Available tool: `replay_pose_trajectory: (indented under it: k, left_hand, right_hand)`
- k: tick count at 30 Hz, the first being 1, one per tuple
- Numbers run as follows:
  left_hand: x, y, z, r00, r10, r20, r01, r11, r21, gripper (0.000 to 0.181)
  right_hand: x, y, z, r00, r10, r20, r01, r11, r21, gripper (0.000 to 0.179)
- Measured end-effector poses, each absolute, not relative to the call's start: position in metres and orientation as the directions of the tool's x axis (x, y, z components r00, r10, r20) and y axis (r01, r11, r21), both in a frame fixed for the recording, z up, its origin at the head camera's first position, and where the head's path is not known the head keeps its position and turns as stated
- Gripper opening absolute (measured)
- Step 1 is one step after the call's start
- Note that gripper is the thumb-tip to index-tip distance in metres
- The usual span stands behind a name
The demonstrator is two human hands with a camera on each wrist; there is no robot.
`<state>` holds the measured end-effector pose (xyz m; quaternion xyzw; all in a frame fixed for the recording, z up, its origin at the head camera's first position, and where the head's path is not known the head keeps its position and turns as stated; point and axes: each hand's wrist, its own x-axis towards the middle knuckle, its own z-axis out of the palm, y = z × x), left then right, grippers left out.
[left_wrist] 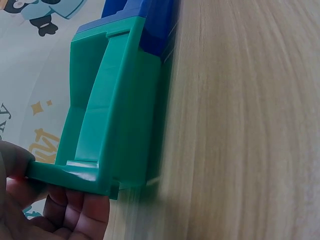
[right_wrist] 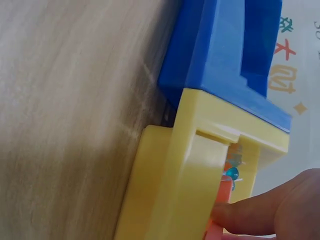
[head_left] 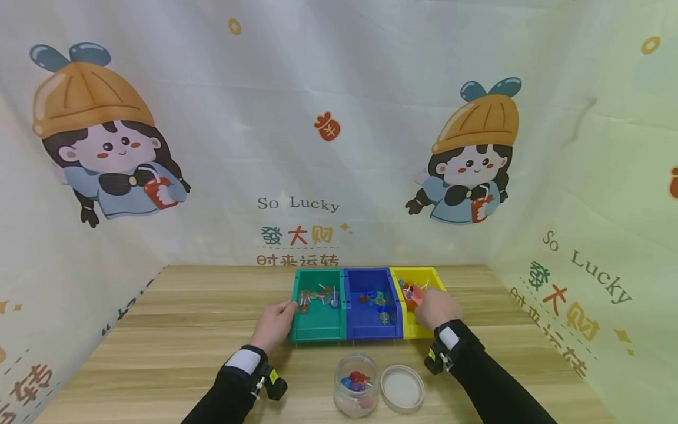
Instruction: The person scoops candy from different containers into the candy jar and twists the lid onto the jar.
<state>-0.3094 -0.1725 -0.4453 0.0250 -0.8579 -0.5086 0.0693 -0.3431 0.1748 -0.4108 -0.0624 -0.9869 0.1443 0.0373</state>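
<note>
My left hand point(head_left: 274, 325) grips the left wall of the green bin point(head_left: 319, 334), thumb above and fingers curled underneath. Joined side by side with it are a blue bin point(head_left: 373, 332) and a yellow bin point(head_left: 422, 274). Over the yellow bin, my right hand point(head_left: 438, 307) pinches an orange-red plastic piece point(right_wrist: 223, 192); its full shape is hidden by the hand and the bin wall. Small lollipop-like pieces point(head_left: 322, 294) with white sticks lie in the green bin. Small translucent coloured pieces point(head_left: 378, 298) lie in the blue one. A teal piece point(right_wrist: 232, 173) shows inside the yellow bin.
In front of the bins stands a clear jar point(head_left: 356, 406) without its lid, with red, blue and purple pieces inside. A round white-rimmed lid point(head_left: 402, 388) lies right of it. A printed curtain point(head_left: 296, 159) rises behind the wooden table point(head_left: 159, 347).
</note>
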Motion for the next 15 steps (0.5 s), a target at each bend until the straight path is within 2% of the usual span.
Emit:
replay_pose_trajectory:
  k: [7, 15]
  left_hand:
    - [-0.31, -0.173, -0.445, -0.987, -0.127, 0.097, 0.025, 0.479, 0.877, 0.047]
    - [-0.309, -0.171, -0.446, -0.989, -0.125, 0.075, 0.007, 0.474, 0.88, 0.048]
  right_hand:
    - [-0.335, 0.178, -0.411, -0.987, 0.129, 0.096, 0.095, 0.949, -0.299, 0.021]
    - [-0.326, 0.18, -0.408, -0.984, 0.165, 0.07, 0.132, 0.93, -0.344, 0.024]
